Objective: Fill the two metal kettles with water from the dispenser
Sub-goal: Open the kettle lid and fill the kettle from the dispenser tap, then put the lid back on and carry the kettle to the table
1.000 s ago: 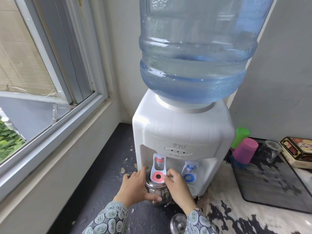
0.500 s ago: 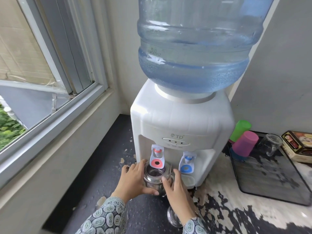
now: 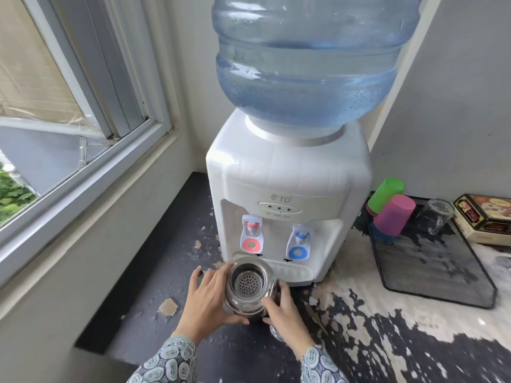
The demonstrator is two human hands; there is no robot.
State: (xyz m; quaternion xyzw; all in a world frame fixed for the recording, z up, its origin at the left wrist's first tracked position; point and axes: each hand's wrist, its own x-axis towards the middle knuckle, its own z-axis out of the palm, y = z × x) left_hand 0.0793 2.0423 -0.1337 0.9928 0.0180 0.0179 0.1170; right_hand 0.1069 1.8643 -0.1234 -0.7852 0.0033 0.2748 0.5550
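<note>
Kettle (image 3: 248, 289) upright, mouth up

I see a kettle (image 3: 247, 286) of polished, mirror-bright metal, with a perforated metal strainer inside its mouth. The dispenser (image 3: 287, 175) is smooth glossy white plastic; its taps, one red (image 3: 251, 234) and one blue (image 3: 299, 241), are plastic too. The bottle (image 3: 307, 59) above is clear bluish plastic, ribbed. The desk (image 3: 359, 327) has matt dark paint, flaking off in rough pale patches. To the right sit a black metal mesh tray (image 3: 442, 286), matt green (image 3: 385, 193) and pink (image 3: 394, 215) plastic cups, a clear glass mug (image 3: 435, 217) and a glossy printed box (image 3: 486, 217). My sleeves (image 3: 168, 360) are patterned cloth.
</note>
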